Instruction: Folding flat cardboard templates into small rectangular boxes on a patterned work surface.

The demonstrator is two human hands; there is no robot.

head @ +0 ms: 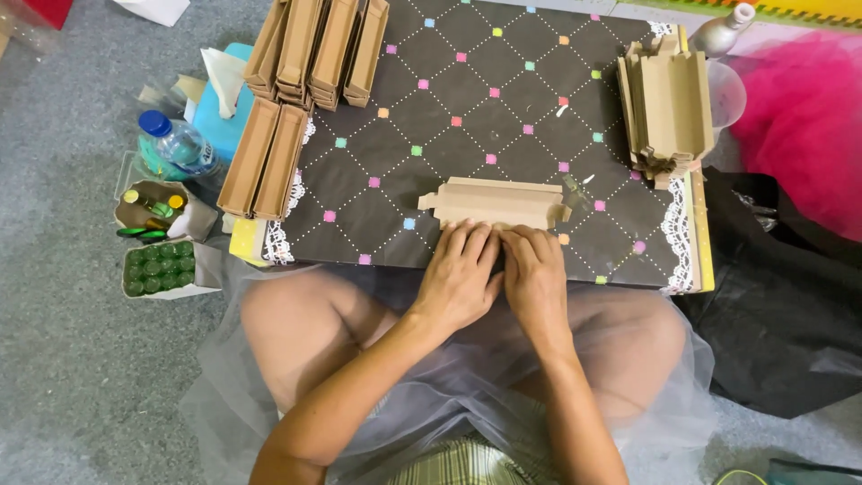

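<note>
My left hand (460, 278): it lies flat on the near edge of the cardboard piece (496, 203). My fingers are straight and close together, pressing down, not pinching.
My right hand (536, 277): it sits right beside my left hand and touches it. Its fingers are also flat and close together, with the tips on the same near edge of the cardboard piece.
Cardboard piece: a long brown flat shape with folded flaps. It lies in the middle of the table (467, 108), close to my side.
Table: it has a dark cloth with white dotted lines and small coloured squares, and white lace at the sides. It sits over my crossed legs.
Folded boxes (264, 160): two long brown ones lie on the left edge of the table.
Stack of boxes (316, 47): more brown ones are piled at the far left corner.
Flat cardboard pile (666, 106): it rests on the right side of the table, well apart from my hands.
Water bottle (176, 144): it lies on the floor to the left, with a blue cap.
Green bottles (160, 268): small ones stand in a box on the floor, near the left corner of the table.
</note>
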